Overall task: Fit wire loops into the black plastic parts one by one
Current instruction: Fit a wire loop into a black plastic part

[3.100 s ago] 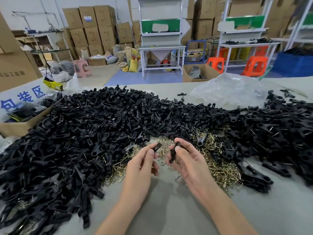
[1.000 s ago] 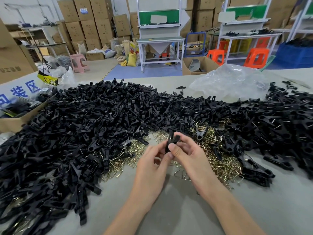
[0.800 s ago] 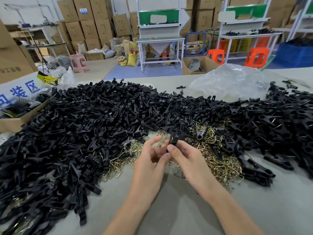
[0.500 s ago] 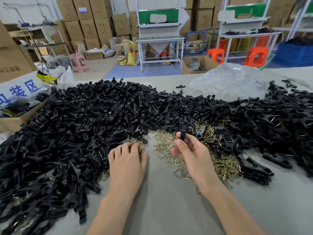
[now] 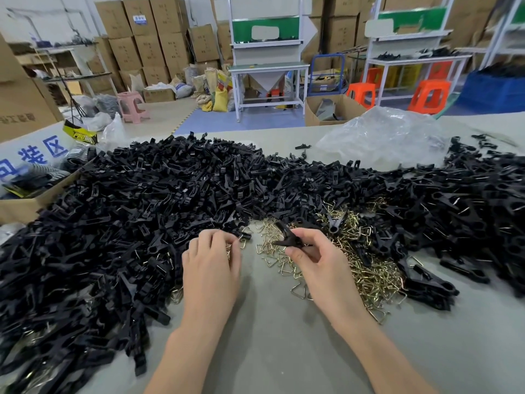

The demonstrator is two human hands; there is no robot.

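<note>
A wide heap of black plastic parts (image 5: 159, 200) covers the grey table (image 5: 270, 336) from left to right. In front of it lies a pile of brass-coloured wire loops (image 5: 363, 268). My right hand (image 5: 321, 265) pinches a black plastic clip (image 5: 287, 237) between thumb and fingers, just above the loops. My left hand (image 5: 211, 265) lies palm down at the left edge of the loops, its fingertips curled into them. Whether it holds a loop is hidden by the fingers.
A crumpled clear plastic bag (image 5: 380, 137) lies at the back right of the table. An open cardboard box (image 5: 25, 200) stands at the left edge. Behind the table are stacked cartons, white workbenches and orange stools (image 5: 429, 95).
My hands held the black clip together in front of me, then parted. My left hand dropped palm down onto the loops at the left. My right hand kept the clip and turned it sideways.
</note>
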